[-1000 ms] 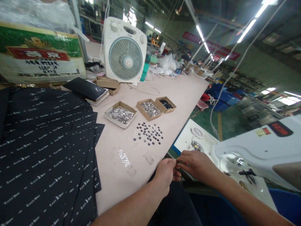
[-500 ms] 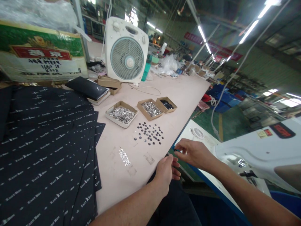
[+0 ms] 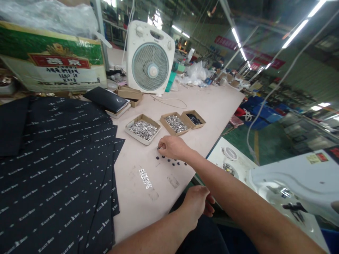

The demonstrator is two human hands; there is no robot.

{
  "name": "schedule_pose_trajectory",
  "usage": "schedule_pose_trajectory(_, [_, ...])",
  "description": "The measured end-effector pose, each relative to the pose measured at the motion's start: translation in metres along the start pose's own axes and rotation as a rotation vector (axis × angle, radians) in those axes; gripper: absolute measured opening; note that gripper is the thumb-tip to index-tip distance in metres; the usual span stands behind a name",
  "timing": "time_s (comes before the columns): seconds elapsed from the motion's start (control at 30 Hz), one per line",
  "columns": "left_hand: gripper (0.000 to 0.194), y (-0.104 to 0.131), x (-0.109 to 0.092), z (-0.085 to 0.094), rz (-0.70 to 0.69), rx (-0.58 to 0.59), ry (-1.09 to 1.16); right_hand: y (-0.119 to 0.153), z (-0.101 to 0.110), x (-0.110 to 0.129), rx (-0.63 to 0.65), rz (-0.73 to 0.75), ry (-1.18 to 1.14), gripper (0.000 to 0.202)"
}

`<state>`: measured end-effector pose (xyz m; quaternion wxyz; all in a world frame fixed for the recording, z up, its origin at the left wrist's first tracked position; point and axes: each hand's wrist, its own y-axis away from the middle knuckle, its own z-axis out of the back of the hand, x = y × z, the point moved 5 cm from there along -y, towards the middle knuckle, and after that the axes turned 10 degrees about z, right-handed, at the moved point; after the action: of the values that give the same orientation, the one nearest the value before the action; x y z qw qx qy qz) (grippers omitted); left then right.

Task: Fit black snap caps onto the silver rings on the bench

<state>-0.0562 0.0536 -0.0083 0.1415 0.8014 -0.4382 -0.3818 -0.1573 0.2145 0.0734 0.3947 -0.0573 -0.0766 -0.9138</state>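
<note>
My right hand (image 3: 173,147) reaches over the table, thumb and forefinger pinched on a small black snap button (image 3: 158,148). Under and around that hand lie several more round black snap buttons (image 3: 168,160), partly covered by the hand and forearm. My left hand (image 3: 197,203) stays low by the table's edge, fingers curled in; whatever it holds is hidden. A patch of small silver rings (image 3: 145,178) lies on the table to the left of both hands.
Small cardboard boxes hold silver metal pieces (image 3: 143,130), more silver pieces (image 3: 176,124) and black pieces (image 3: 194,119). Black printed fabric sheets (image 3: 58,176) cover the left side. A box fan (image 3: 150,58) stands behind, beside a black notebook (image 3: 107,99). A white machine (image 3: 293,173) is at right.
My right hand has moved left and away from me, from beside my left hand to the black snap buttons. My left hand has dropped slightly. The view has shifted a little.
</note>
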Motion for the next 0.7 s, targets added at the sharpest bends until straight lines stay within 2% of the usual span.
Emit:
schedule_pose_trajectory(0.2, [0.03,0.003,-0.002,-0.003,-0.004,0.015,-0.003,-0.005,-0.011,-0.004,0.116,-0.059,0.029,0.02])
schedule_pose_trajectory(0.53, [0.029,0.002,-0.001,-0.004,-0.004,0.008,-0.024,-0.008,-0.013,-0.007,0.134,-0.09,0.082,0.019])
schedule_pose_trajectory(0.7, [0.031,0.0,0.0,-0.003,-0.014,0.013,-0.018,-0.007,-0.006,-0.003,0.155,-0.082,0.089,0.023])
